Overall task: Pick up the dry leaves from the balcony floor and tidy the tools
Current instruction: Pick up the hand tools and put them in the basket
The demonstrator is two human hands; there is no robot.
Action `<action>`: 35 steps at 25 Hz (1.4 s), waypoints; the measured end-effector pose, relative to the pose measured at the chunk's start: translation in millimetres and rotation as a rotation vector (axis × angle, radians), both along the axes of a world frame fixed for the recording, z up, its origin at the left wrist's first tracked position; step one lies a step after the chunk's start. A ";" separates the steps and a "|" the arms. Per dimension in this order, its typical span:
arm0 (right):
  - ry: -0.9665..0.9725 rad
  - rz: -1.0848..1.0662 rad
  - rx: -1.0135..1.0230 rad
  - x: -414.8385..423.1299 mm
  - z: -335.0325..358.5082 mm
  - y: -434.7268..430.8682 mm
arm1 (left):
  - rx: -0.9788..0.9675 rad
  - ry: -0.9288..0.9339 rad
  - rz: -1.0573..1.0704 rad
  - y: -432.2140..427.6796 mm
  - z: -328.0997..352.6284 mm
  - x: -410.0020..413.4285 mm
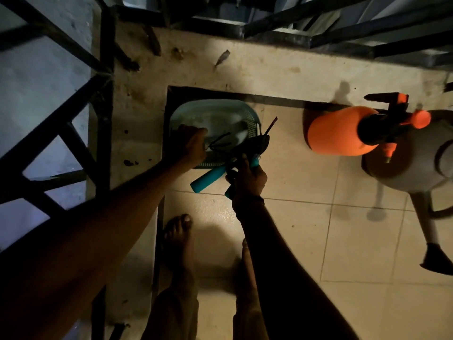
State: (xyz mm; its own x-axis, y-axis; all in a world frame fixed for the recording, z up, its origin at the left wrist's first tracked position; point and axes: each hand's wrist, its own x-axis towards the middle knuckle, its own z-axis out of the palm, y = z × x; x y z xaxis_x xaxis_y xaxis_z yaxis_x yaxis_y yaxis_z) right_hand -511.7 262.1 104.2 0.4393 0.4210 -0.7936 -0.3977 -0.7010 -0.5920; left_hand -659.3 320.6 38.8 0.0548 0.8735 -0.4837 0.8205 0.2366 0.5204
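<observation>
- Your left hand (193,146) reaches over the near-left rim of the teal basket (210,114). Its fingers are curled round the handle of a small black rake (220,141), whose prongs point out over the basket's inside.
- Your right hand (248,179) hangs just right of the basket's near corner, clamped on a pair of shears (208,179) with teal handles. One handle sticks out to the left, and the dark blades point up towards the basket's mesh wall.
- A thin rod with a reddish tip pokes out beyond the blades; you cannot tell what it belongs to.
- The basket sits on the floor (355,241), tucked into the corner under the pale ledge (269,69).
- One dry leaf (221,58) lies on that ledge, well beyond the basket and near the dark railing (61,119).
- An orange spray bottle (338,131) lies on its side to the right, against the ledge, with a grey watering can (411,165) just beside it.
- Your bare feet (179,241) stand on the tiles below the hands.
</observation>
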 end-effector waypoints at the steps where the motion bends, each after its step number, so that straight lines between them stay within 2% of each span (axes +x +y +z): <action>1: 0.027 -0.029 -0.005 -0.9 2.6 0.3 | -0.062 -0.076 0.056 5.9 25.0 4.3; 2: 0.060 -0.052 -0.008 -0.3 8.2 0.2 | -0.135 -0.187 0.129 8.4 50.0 5.0; 3: 0.081 -0.072 -0.005 -0.4 10.7 -0.6 | -0.229 -0.279 0.102 8.0 73.9 5.2; 4: 0.105 -0.096 0.000 -2.3 14.0 -0.4 | -0.378 -0.296 0.013 6.0 91.7 3.1; 6: 0.159 -0.124 0.010 -8.0 21.0 0.4 | -0.622 -0.243 -0.160 -4.1 110.0 -6.5; 8: 0.190 -0.117 0.016 -14.0 25.7 -0.8 | -0.671 -0.173 -0.199 -13.4 114.0 -8.6; 12: 0.203 -0.041 0.006 -19.6 27.1 -5.2 | -0.612 -0.107 -0.098 -6.2 112.8 -10.1; 17: 0.128 0.064 -0.029 -14.4 29.2 -16.2 | -0.230 0.287 -0.006 3.9 100.3 -19.0; 22: 0.083 0.142 -0.037 -5.6 27.4 -25.1 | -0.138 0.275 0.173 26.1 52.8 -12.9; 26: 0.118 0.164 -0.059 0.9 21.2 -27.3 | -0.017 0.421 -0.088 37.3 41.8 -0.9; 28: 0.187 0.137 -0.080 3.6 18.6 -26.4 | 0.004 0.604 -0.262 42.0 39.0 5.0; 30: 0.248 0.116 -0.105 4.9 16.0 -23.7 | 0.016 0.708 -0.404 40.9 36.4 6.3; 33: 0.297 0.081 -0.145 3.9 11.0 -18.1 | 0.058 0.636 -0.379 32.5 33.1 1.2; 35: 0.265 0.076 -0.195 0.8 8.4 -12.8 | 0.101 0.572 -0.318 23.4 31.0 -4.3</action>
State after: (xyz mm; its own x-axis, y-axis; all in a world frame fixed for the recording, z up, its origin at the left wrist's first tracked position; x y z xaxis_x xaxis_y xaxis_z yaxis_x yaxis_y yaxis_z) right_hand -510.9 249.3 112.5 0.1798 0.2733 -0.9450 -0.4620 -0.8246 -0.3264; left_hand -663.6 344.0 69.8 0.0763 0.8996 -0.4301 0.9959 -0.0898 -0.0110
